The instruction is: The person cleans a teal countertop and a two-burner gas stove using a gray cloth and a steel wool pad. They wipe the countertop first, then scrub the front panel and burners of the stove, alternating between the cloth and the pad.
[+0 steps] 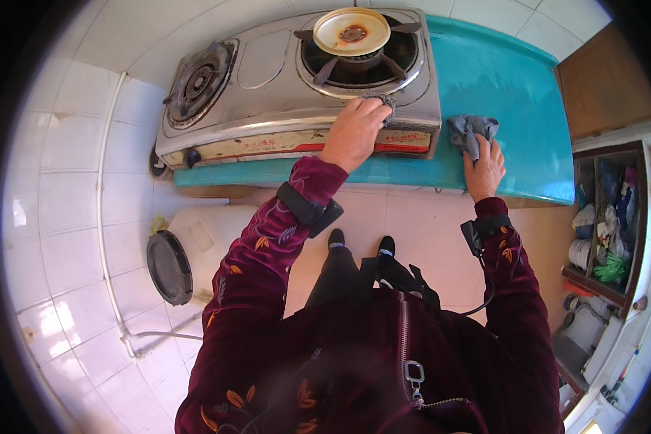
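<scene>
My left hand [353,133] grips a grey scouring pad [382,104], which looks like steel wool. It presses on the front edge of a metal two-burner gas stove [271,106], just below the right burner. A pale, rust-stained round lid [351,31] rests on that burner's pan supports [325,71]. To the right of the stove, my right hand [485,169] holds a crumpled grey cloth [472,133] against the turquoise countertop [512,103]. The countertop looks wet and shiny around the cloth.
The left burner [198,81] is uncovered, with a black knob [192,158] below it. A whitish plastic barrel with a black lid [168,267] lies at the left. Open shelves [607,222] with bags stand at the right. A white pipe [102,190] runs along the tiled wall.
</scene>
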